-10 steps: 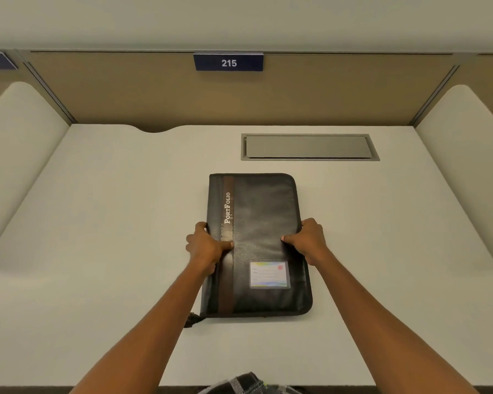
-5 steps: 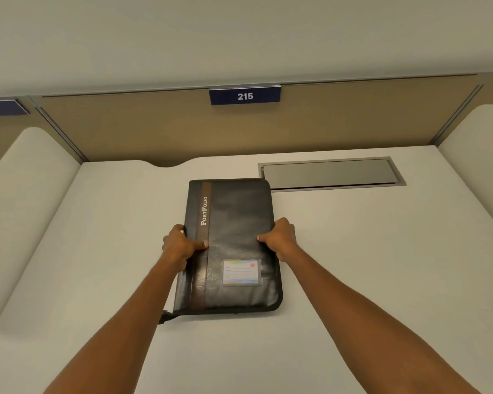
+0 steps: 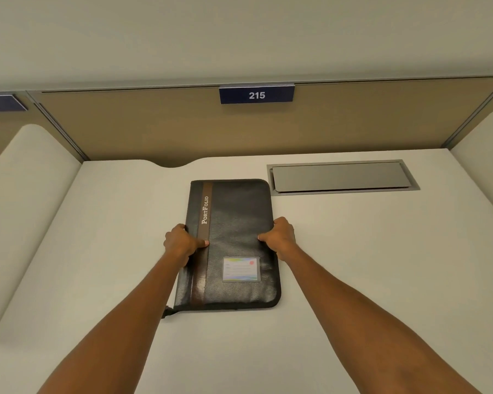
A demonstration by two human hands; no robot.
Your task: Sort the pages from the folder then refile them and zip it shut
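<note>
Gripping the black folder (image 3: 239,223) with the left hand (image 3: 181,243) curled round the spine edge, thumb on the brown stripe, and with the right hand (image 3: 279,237) curled round the opposite edge. Lying closed and flat on the white surface (image 3: 353,265), between both hands, held at mid-length. Just beside a metal hatch (image 3: 342,177) at far right, below a plate (image 3: 256,94) reading 215.
</note>
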